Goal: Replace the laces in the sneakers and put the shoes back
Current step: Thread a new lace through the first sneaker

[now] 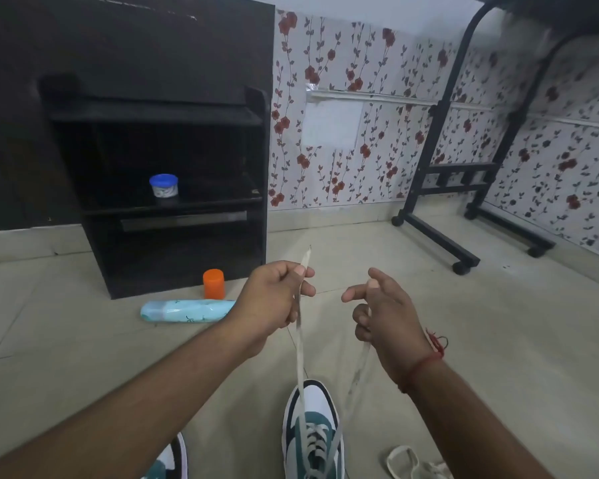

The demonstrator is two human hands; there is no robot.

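The laced sneaker stands on the floor at the bottom edge, heel cut off; a second sneaker shows only partly behind the left forearm. The left hand pinches one lace end, and the right hand curls around the other, blurred. Bare floor lies between the hands and the dark shelf unit. A loose lace lies at the lower right edge.

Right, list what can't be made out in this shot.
Head view only:
- Second sneaker: mostly hidden by the left forearm and cut off by the bottom edge.
- Laced sneaker: heel cut off by the bottom edge.
- Lace end in the right hand: blurred, its tip hidden behind the fingers.
- Loose lace on the floor: cut off below.
- Blue-lidded tub: label too small to read.
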